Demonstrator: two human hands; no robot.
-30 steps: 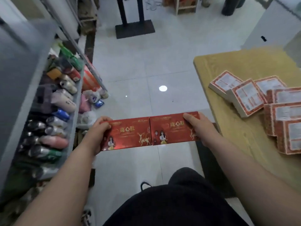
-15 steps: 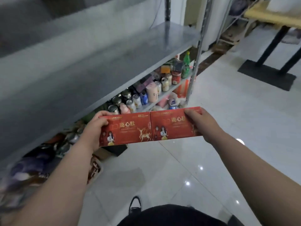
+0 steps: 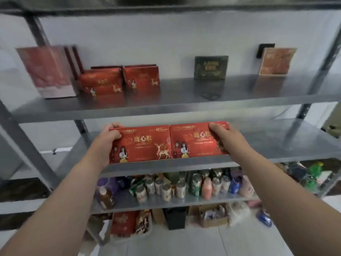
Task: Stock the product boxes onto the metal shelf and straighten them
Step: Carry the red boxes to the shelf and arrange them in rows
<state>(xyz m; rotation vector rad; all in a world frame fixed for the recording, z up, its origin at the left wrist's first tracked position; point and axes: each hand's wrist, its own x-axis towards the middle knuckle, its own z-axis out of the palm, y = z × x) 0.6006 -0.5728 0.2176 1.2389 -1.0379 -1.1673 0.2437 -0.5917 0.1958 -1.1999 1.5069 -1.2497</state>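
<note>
Upper shelf (image 3: pixel 184 106): pink-red carton (image 3: pixel 47 72) far left, two red boxes (image 3: pixel 120 80) beside it, dark green box (image 3: pixel 210 67) and orange box (image 3: pixel 276 61) well apart to right. Cans and bottles (image 3: pixel 184 187) crowd tier below.

Two red product boxes (image 3: pixel 166 143) side by side, touching, upright at front edge of bare middle shelf (image 3: pixel 276 145). Left hand (image 3: pixel 108 137) clasps left end, right hand (image 3: pixel 221 133) clasps right end; each grip closed, thumbs across front faces.
</note>
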